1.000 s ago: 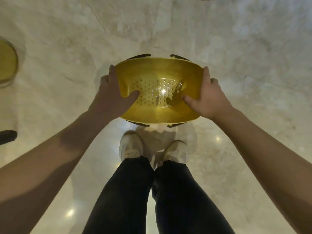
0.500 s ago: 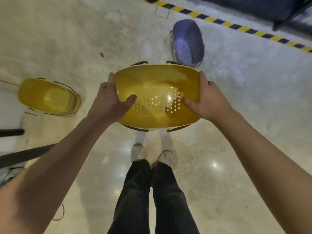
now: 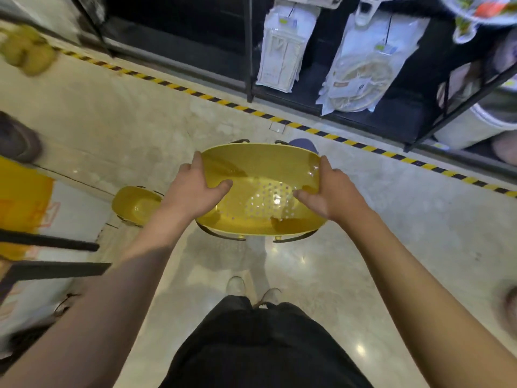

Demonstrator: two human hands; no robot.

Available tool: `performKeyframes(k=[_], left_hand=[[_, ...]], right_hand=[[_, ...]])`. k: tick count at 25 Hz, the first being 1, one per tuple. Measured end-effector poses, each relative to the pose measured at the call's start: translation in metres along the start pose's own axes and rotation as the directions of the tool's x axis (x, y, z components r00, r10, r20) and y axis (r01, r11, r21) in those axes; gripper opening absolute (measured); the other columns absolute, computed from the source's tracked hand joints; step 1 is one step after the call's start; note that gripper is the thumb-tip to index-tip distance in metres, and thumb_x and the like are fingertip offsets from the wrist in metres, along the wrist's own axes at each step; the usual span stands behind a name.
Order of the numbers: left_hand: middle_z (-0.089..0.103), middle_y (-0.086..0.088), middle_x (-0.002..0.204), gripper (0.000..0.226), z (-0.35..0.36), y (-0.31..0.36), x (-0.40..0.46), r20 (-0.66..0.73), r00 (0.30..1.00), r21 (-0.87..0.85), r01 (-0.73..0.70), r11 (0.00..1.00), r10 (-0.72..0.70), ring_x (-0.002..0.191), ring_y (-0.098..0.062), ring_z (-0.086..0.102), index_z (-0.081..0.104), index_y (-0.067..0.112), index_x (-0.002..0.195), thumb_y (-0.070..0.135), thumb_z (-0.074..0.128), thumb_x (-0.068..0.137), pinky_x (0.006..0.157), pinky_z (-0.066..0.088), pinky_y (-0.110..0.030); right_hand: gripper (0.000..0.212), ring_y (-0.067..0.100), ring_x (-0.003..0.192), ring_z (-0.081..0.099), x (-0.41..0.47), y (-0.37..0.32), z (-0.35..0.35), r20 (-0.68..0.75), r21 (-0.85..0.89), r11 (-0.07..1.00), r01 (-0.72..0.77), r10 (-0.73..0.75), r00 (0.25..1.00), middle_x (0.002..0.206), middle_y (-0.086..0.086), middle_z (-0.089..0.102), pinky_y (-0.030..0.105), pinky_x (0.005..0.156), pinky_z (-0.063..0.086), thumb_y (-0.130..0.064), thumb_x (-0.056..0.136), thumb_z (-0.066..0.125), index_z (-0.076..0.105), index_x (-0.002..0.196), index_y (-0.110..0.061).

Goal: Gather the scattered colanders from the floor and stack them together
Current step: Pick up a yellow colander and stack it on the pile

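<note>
Head view: both hands, left (image 3: 193, 191) and right (image 3: 330, 191), are gripping the colander (image 3: 260, 175) by its ends; second colander (image 3: 134, 204) is lying just left of it, nearer the left hand.

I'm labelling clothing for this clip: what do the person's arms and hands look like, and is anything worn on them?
Both forearms are bare up to the frame edge, with no sleeves in view. The left hand and right hand are bare too: no gloves, and no watch, ring or bracelet shows.
</note>
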State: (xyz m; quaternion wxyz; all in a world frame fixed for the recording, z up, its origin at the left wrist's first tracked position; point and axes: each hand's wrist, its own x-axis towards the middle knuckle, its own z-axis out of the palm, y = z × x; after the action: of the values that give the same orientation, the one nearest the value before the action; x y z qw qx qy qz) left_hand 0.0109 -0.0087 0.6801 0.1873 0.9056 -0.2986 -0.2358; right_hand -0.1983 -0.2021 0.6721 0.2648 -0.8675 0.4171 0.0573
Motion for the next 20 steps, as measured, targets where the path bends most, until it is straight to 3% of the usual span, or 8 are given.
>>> performKeyframes(k=[4, 8, 13, 20], left_hand=[[0.039, -0.023, 0.148, 0.101, -0.009, 0.002, -0.021, -0.022, 1.0, 0.007, 0.009, 1.0, -0.009, 0.133, -0.039, 0.043, 0.012, 0.013, 0.157, 0.062, 0.06, 0.084, 0.103, 0.039, -0.042], [0.041, -0.022, 0.146, 0.099, -0.009, 0.003, -0.032, -0.065, 0.996, -0.014, 0.058, 0.998, -0.059, 0.132, -0.036, 0.044, 0.014, 0.013, 0.157, 0.062, 0.06, 0.085, 0.101, 0.039, -0.039], [0.044, -0.021, 0.145, 0.097, -0.016, -0.006, -0.027, -0.096, 0.982, -0.053, 0.155, 0.987, -0.159, 0.131, -0.037, 0.045, 0.015, 0.012, 0.157, 0.061, 0.059, 0.086, 0.098, 0.041, -0.039], [0.04, -0.02, 0.149, 0.095, -0.066, -0.071, 0.047, -0.151, 0.933, -0.158, 0.304, 0.939, -0.328, 0.133, -0.034, 0.041, 0.013, 0.011, 0.157, 0.057, 0.06, 0.088, 0.102, 0.038, -0.042]], right_hand=[[0.091, 0.036, 0.099, 0.059, -0.016, 0.0, -0.01, -0.066, -0.022, 0.996, 0.085, -0.086, 0.994, 0.117, 0.018, 0.06, 0.032, 0.069, 0.042, -0.059, 0.079, 0.067, 0.028, 0.146, -0.011], [0.078, 0.031, 0.094, 0.063, -0.014, -0.002, -0.011, -0.052, 0.011, 0.995, 0.098, -0.098, 0.994, 0.108, 0.01, 0.064, 0.038, 0.073, 0.053, -0.064, 0.076, 0.063, 0.037, 0.134, -0.018], [0.094, 0.03, 0.099, 0.06, 0.022, -0.029, -0.005, 0.018, -0.101, 0.988, 0.121, -0.12, 0.993, 0.116, 0.01, 0.059, 0.035, 0.066, 0.046, -0.07, 0.075, 0.061, 0.028, 0.143, -0.014], [0.105, 0.032, 0.103, 0.061, 0.135, -0.129, 0.014, 0.054, -0.15, 0.948, 0.281, -0.275, 0.96, 0.115, 0.014, 0.062, 0.041, 0.075, 0.054, -0.074, 0.073, 0.059, 0.021, 0.15, -0.014]])
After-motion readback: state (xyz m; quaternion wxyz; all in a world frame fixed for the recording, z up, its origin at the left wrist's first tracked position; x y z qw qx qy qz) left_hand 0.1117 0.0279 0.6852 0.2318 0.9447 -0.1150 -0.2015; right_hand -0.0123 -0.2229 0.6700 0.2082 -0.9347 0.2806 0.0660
